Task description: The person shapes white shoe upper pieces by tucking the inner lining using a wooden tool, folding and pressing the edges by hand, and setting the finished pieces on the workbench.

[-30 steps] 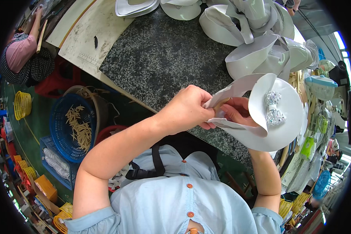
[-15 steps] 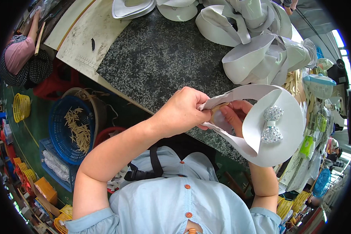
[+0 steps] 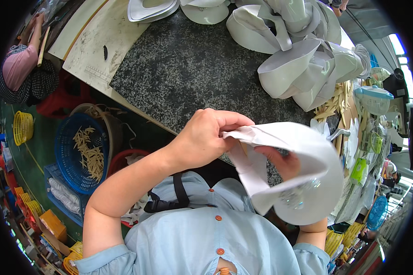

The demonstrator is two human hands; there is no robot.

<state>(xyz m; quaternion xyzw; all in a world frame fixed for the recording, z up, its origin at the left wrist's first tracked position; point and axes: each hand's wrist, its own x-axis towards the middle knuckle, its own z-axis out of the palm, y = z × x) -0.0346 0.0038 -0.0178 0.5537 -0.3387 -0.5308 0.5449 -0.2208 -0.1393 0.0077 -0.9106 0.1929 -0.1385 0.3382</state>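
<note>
My left hand (image 3: pixel 202 137) pinches the edge of a white shoe upper (image 3: pixel 326 165) between thumb and fingers. The upper is bent into an open loop, smeared by motion, with a sparkling rhinestone bow (image 3: pixel 300 195) on its front. A sliver of a beige piece (image 3: pixel 244 149) shows at the inner edge near my left fingertips. Through the loop's opening I see part of my right hand (image 3: pixel 284 162), blurred; the upper covers the rest of it, so its grip is not clear. Both hands are above the near edge of the speckled black work surface (image 3: pixel 183 68).
White shoe uppers (image 3: pixel 289 68) are piled at the back right, with more flat white pieces (image 3: pixel 151 10) at the back. Beige strips (image 3: pixel 337 101) lie at the right. On the left a blue basket (image 3: pixel 59 146) holds beige pieces. A co-worker (image 3: pixel 20 68) sits at far left.
The shoe upper has tipped over and down, so its bow now faces lower and more toward me. My left hand has shifted slightly left. Less of my right hand's fingers shows.
</note>
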